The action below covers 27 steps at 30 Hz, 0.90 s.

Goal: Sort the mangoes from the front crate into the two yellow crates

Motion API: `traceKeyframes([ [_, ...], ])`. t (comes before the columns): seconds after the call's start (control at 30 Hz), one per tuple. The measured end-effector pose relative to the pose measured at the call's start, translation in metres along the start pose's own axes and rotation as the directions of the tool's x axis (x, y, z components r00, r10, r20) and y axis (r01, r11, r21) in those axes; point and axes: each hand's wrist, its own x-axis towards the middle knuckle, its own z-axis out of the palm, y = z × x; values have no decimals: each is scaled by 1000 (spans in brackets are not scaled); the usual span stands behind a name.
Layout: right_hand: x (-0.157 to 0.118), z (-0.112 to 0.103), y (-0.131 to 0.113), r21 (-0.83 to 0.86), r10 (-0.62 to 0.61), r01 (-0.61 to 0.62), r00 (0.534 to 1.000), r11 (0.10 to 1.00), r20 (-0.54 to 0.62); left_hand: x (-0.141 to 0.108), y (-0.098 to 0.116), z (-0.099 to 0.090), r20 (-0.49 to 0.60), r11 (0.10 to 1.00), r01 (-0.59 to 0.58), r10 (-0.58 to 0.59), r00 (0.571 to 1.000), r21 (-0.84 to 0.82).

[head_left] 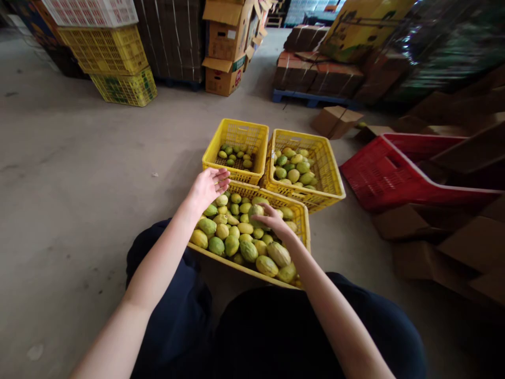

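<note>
Green-yellow fruit [255, 212] grasped in the right hand [271, 217], within the outline of the front crate [304, 231]; whether resting on the load or lifted, cannot tell. Long axis partly masked by fingers, direction uncertain. Right hand nearer, in contact from three o'clock; left hand [212, 184] released, fingers loosely extended, apart at ten o'clock. Left crate [244, 178] toward eleven, right crate [329, 160] between one and two.

Fruit [248, 251] is mixed green and yellow, some mottled. Near crate [307, 223], far-left crate [244, 175] and far-right crate [303, 196] are all yellow, gridded walls. Side crate [371, 176] is red. Back stack: white top crate [92, 11], yellow lower crates [104, 50]. Pallet [290, 96] blue, floor [79, 158] grey, trousers [177, 300] dark navy.
</note>
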Motion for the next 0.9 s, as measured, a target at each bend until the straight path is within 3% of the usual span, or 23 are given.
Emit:
traceKeyframes([
  [0.07, -14, 5, -31, 121, 51, -51, 999, 991, 2, 1, -4, 2, 4, 1000, 15, -15, 1000, 9],
  [0.23, -54, 6, -96, 460, -55, 19, 996, 888, 66, 5, -17, 8, 20, 999, 32, -33, 999, 39],
  [0.33, -61, 1, -114, 645, -94, 77, 996, 761, -9, 14, -35, 13, 11, 988, 42, -44, 999, 148],
  [0.4, -59, -4, -119, 776, -46, 78, 997, 626, -63, 22, -53, 19, 11, 962, 51, -56, 998, 268],
  [0.5, -54, -16, -121, 913, 62, 49, 995, 406, -81, 32, -91, 27, 25, 895, 71, -91, 996, 440],
  [0.6, -51, -31, -119, 961, 148, 59, 984, 271, -102, 32, -140, 30, 64, 794, 74, -141, 988, 604],
  [0.67, -50, -40, -117, 967, 183, 81, 975, 240, -127, 26, -177, 27, 102, 720, 41, -155, 983, 693],
  [0.77, -52, -52, -115, 968, 201, 99, 969, 229, -147, 16, -230, 14, 247, 573, -132, -127, 961, 809],
  [0.9, -56, -58, -117, 971, 214, 98, 966, 216, -145, 17, -274, -2, 376, 636, -199, -155, 914, 746],
])
